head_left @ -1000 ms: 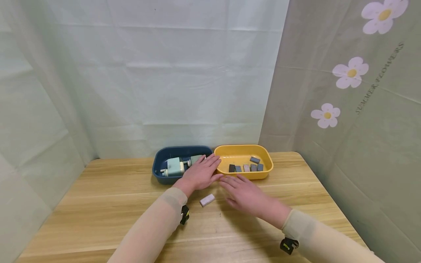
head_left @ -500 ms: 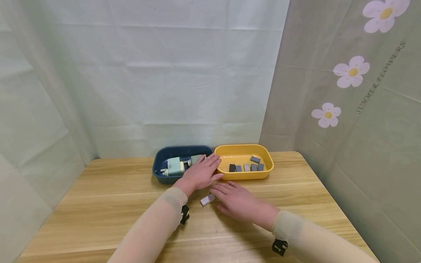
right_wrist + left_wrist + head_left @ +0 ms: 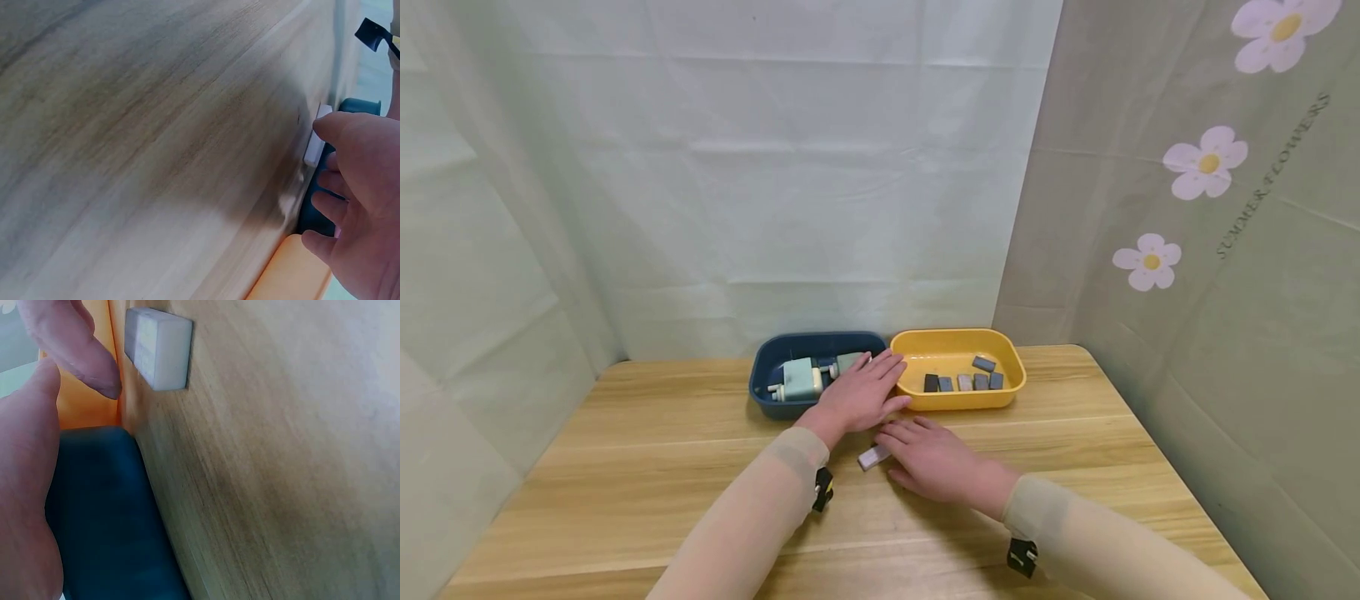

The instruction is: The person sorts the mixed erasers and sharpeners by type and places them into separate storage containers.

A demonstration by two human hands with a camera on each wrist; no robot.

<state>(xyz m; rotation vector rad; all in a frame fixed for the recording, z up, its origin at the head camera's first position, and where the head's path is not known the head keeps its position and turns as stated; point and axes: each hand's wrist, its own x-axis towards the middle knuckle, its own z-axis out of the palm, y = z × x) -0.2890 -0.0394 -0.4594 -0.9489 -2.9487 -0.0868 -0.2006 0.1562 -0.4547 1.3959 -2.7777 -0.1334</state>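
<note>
My left hand (image 3: 861, 396) lies over the join between a dark blue tray (image 3: 767, 408) and a yellow tray (image 3: 1011, 367), fingers extended. A small pale pink rectangular block (image 3: 872, 457) is on the wooden table, below that hand. My right hand (image 3: 936, 460) reaches in from the right, its loosely bent fingers over the block's right end. In the right wrist view the thumb (image 3: 334, 128) overlaps the pale block (image 3: 317, 147); whether it touches is unclear. The left wrist view has the block (image 3: 169, 353) flat on the wood, without fingers round it.
Two pale green bottles with pump tops, one nearer (image 3: 801, 379) and one further back (image 3: 847, 362), lie in the blue tray. Several small grey, black and pinkish blocks, one of them black (image 3: 931, 382), are in the yellow tray. Fabric hangs behind the table (image 3: 625, 467).
My right hand has moved left and slightly down from beside the yellow tray to the pale block, covering its right end. The left hand stays in place.
</note>
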